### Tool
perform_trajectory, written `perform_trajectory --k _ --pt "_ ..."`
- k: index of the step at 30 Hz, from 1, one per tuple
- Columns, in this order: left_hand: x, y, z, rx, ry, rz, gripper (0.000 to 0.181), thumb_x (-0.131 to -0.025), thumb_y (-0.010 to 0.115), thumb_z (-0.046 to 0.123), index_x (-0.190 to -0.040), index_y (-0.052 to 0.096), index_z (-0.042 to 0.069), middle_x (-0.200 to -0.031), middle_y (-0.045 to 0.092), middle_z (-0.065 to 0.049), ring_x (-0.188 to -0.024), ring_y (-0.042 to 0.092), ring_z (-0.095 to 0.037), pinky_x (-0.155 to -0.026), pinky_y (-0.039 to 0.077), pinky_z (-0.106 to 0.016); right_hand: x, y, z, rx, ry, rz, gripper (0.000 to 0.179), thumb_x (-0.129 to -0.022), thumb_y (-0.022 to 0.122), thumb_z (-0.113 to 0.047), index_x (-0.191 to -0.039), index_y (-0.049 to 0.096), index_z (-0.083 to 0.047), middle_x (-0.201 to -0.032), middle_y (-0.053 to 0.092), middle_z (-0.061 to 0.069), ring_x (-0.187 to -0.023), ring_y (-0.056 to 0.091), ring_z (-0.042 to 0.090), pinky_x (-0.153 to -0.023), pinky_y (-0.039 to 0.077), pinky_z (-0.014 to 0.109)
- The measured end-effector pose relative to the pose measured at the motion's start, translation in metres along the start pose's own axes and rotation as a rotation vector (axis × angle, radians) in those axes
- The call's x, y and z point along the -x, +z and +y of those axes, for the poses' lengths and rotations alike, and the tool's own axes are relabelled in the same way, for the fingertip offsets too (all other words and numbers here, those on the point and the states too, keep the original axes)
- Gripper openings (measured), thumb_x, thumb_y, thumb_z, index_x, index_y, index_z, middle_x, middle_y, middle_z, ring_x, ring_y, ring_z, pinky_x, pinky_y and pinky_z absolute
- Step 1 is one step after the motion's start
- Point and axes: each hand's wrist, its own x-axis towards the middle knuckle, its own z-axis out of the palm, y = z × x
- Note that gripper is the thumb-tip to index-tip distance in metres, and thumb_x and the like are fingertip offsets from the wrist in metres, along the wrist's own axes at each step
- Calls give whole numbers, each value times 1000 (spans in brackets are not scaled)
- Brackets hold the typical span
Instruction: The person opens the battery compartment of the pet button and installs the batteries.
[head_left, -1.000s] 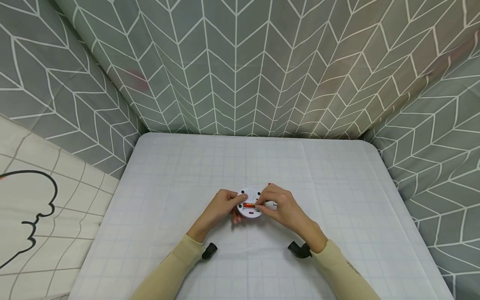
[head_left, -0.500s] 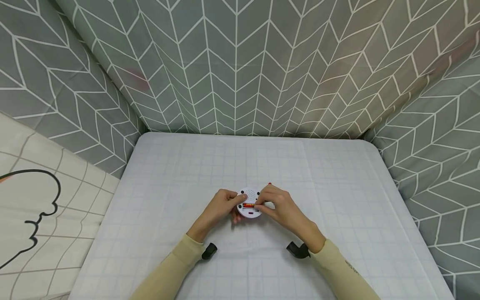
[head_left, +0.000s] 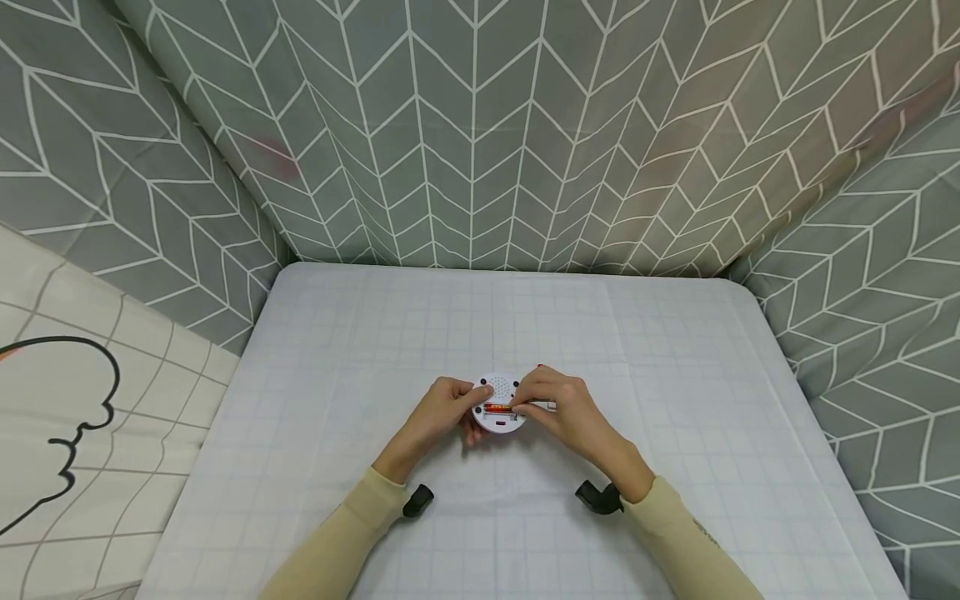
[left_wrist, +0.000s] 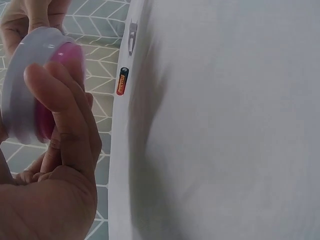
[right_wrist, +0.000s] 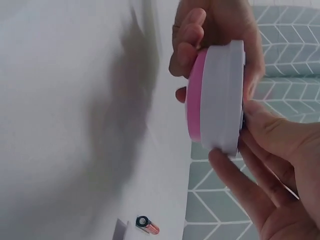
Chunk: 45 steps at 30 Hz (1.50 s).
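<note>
My left hand (head_left: 442, 410) grips a round white device (head_left: 498, 387) by its left side, thumb on the back and fingers underneath. Its back carries speaker holes, dark round feet and a battery slot. The side wrist views show the white body (right_wrist: 222, 95) with a pink face turned down. A red-orange battery (head_left: 496, 409) lies along the slot. From the right, my right hand (head_left: 564, 408) pinches at the battery's right end, which its fingertips cover. In the right wrist view, its thumb (right_wrist: 272, 127) presses on the back while a fingertip touches the rim.
A loose battery (left_wrist: 122, 81) lies on the white table (head_left: 495, 325), near a small pale piece (left_wrist: 132, 37). Black mounts (head_left: 418, 501) sit at both wrists. Patterned grey curtains (head_left: 472, 142) stand behind the table and at its sides.
Both hands stay almost in place around the device. The right hand's fingers shift slightly at the battery, and the battery sits at a slightly different angle.
</note>
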Motion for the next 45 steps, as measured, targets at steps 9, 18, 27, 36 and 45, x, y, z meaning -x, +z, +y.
perform_trajectory --k 9,18,27,36,45 --pt "1 0 1 20 7 -1 43 -105 66 37 -86 73 0 -62 72 -10 -46 64 -16 -51 55 -28 -2 -5 -4 -25 89 -41 12 -87 86 -9 -94 78 -16 -96 74 -5 -93 72 8 -80 63 26" --pt "1 1 0 26 9 -8 41 -105 66 35 -87 74 -1 -61 71 -8 -46 63 -15 -48 54 -28 -4 -3 -8 -57 198 -70 12 -86 87 -10 -88 77 -15 -93 72 -1 -91 74 10 -78 65 28" --pt "1 1 1 13 14 -10 42 -105 66 37 -88 74 0 -63 72 -10 -47 64 -16 -50 55 -28 -4 -4 -8 -61 228 -54 15 -85 89 -7 -86 75 -14 -91 71 -1 -89 73 11 -77 66 31" --pt "-1 1 2 52 6 4 44 -107 64 36 -93 74 -4 -65 72 -9 -49 64 -16 -51 56 -29 -6 -5 -2 -97 203 -8 16 -85 88 -5 -90 76 -12 -95 72 1 -91 74 14 -77 66 40" --pt "-4 -1 2 70 -15 38 44 -106 65 37 -97 75 -5 -63 70 -9 -47 63 -16 -50 55 -28 -4 -11 10 -49 229 78 15 -84 88 -3 -90 78 -12 -91 73 -1 -84 74 14 -74 66 38"
